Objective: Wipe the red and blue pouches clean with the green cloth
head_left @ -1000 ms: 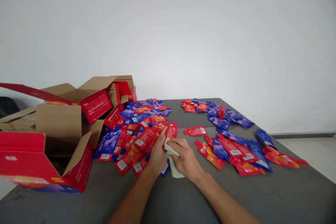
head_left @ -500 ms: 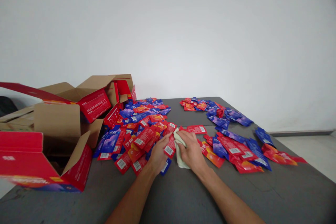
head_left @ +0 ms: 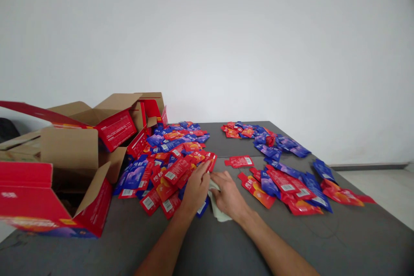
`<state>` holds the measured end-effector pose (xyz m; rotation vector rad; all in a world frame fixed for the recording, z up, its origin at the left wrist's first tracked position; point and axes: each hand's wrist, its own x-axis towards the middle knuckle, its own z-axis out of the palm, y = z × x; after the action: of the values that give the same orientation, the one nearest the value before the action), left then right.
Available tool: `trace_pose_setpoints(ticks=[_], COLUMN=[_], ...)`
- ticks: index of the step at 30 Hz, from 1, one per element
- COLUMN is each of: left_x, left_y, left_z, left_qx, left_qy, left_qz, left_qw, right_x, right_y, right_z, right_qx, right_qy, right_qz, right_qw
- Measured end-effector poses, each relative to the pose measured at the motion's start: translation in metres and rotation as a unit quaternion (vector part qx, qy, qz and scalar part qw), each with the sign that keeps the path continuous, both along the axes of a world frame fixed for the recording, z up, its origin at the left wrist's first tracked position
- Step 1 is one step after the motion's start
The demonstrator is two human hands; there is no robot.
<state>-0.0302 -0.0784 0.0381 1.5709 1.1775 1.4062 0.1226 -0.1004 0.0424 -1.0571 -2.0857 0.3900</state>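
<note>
Near the middle of the dark table, my right hand [head_left: 228, 196] is closed on a pale cloth [head_left: 217, 210], which hangs down below its fingers. Close beside it on the left is my left hand [head_left: 196, 187], its fingers closed at the right edge of a heap of red and blue pouches [head_left: 176, 170]. A red pouch [head_left: 211, 159] shows just beyond the left fingertips and seems to be held there. Past the right hand, a single red pouch [head_left: 239, 161] lies flat on the table.
Open red cardboard boxes [head_left: 105, 198] stand along the left side, with more boxes [head_left: 117, 129] behind. Red and blue pouches [head_left: 287, 183] lie spread on the right, and another group [head_left: 247, 130] is at the back. The dark table [head_left: 226, 246] meets a pale wall.
My right hand and the cloth have moved left and slightly nearer to me. The red pouch between the hands is now mostly hidden behind the left hand.
</note>
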Motion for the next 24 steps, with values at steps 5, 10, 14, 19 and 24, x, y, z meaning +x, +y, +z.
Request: trace_pose_setpoints(ticks=[5, 10, 14, 19, 24], left_x=[-0.025, -0.05, -0.048, -0.023, -0.008], left_y=[0.011, 0.021, 0.017, 0.007, 0.007], left_z=[0.001, -0.004, -0.002, 0.001, -0.01], left_qx=[0.105, 0.115, 0.119, 0.11, 0.056], left_qy=[0.206, 0.312, 0.38, 0.449, 0.484], left_qz=[0.133, 0.203, 0.255, 0.174, 0.128], left_qw=[0.964, 0.921, 0.881, 0.87, 0.864], right_x=[0.001, 0.002, 0.003, 0.004, 0.016], right_y=[0.002, 0.005, 0.007, 0.009, 0.017], right_z=[-0.002, -0.008, -0.012, -0.014, -0.016], right_qx=[-0.002, -0.001, 0.003, 0.0, -0.024], right_qy=[-0.009, -0.017, -0.022, -0.04, -0.071], right_qz=[-0.019, -0.034, -0.044, -0.077, -0.153], right_qw=[1.0, 0.999, 0.999, 0.996, 0.985])
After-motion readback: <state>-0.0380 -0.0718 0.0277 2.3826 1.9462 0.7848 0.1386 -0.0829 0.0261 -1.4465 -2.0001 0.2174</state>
